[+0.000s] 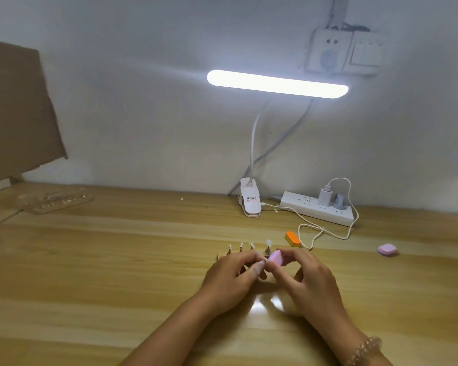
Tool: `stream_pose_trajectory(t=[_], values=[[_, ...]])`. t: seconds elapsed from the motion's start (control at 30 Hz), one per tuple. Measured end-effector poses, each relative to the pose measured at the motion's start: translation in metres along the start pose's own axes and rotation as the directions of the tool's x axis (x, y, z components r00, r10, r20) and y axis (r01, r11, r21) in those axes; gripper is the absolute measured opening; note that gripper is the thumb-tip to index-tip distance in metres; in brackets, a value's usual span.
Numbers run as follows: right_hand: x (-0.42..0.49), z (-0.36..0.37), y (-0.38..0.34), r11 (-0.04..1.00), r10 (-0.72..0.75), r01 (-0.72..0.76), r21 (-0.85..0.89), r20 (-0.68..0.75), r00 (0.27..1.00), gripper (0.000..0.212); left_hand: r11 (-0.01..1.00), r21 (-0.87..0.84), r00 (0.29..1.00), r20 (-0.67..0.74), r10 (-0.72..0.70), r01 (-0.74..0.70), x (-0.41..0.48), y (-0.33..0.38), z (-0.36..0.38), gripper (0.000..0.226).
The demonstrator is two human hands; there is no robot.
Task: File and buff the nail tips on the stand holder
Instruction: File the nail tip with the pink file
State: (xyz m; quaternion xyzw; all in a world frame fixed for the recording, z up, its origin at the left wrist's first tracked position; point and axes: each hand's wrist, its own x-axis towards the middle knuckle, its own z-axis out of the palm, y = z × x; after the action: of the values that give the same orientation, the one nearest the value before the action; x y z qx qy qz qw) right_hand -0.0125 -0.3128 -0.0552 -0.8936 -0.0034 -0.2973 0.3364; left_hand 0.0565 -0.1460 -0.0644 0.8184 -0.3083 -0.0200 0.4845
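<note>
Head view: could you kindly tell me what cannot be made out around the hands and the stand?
Head view only:
Small pale nail tip pinched by the left hand: blurred, mostly covered by that hand.
Peg-row stand holder: base hidden behind the left hand.
Pink foam buffer block in the right hand: half covered by it.

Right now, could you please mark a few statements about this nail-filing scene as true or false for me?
1. The right hand holds a pink buffer block. True.
2. The orange buffer is in the left hand. False: it lies on the table beyond the hands.
3. The desk lamp is off. False: it is lit.
4. A second pink block lies on the table, far right. True.
5. The power strip has nothing plugged in. False: a white charger is plugged in.
</note>
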Motion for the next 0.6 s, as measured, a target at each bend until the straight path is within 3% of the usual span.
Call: stream_pose_trajectory(t=[0.13, 0.27, 0.4, 0.53, 0.6], values=[[-0.007, 0.003, -0.009, 0.993, -0.102, 0.106, -0.057, 0.074, 0.992, 0.035, 1.0, 0.013, 1.0, -0.004, -0.011, 0.011, 0.0, -0.002, 0.001, 0.03], [0.0, 0.0, -0.001, 1.0, 0.01, -0.009, -0.023, 0.042, 0.999, 0.028, 1.0, 0.007, 1.0, -0.011, -0.014, 0.014, 0.002, -0.004, 0.002, 0.023], [-0.007, 0.004, -0.008, 0.993, -0.104, 0.109, -0.039, 0.115, 0.988, 0.036, 0.999, -0.03, 1.0, -0.011, -0.024, 0.023, 0.002, -0.005, 0.003, 0.02], [0.001, 0.002, 0.003, 1.0, 0.014, -0.015, 0.009, 0.038, 0.999, 0.024, 0.999, -0.021, 0.998, -0.059, -0.026, 0.025, 0.003, -0.007, 0.003, 0.009], [-0.002, 0.002, 0.001, 0.999, -0.033, 0.035, -0.022, 0.051, 0.998, 0.027, 0.998, -0.055, 0.997, -0.063, -0.046, 0.042, 0.002, -0.006, 0.003, 0.008]])
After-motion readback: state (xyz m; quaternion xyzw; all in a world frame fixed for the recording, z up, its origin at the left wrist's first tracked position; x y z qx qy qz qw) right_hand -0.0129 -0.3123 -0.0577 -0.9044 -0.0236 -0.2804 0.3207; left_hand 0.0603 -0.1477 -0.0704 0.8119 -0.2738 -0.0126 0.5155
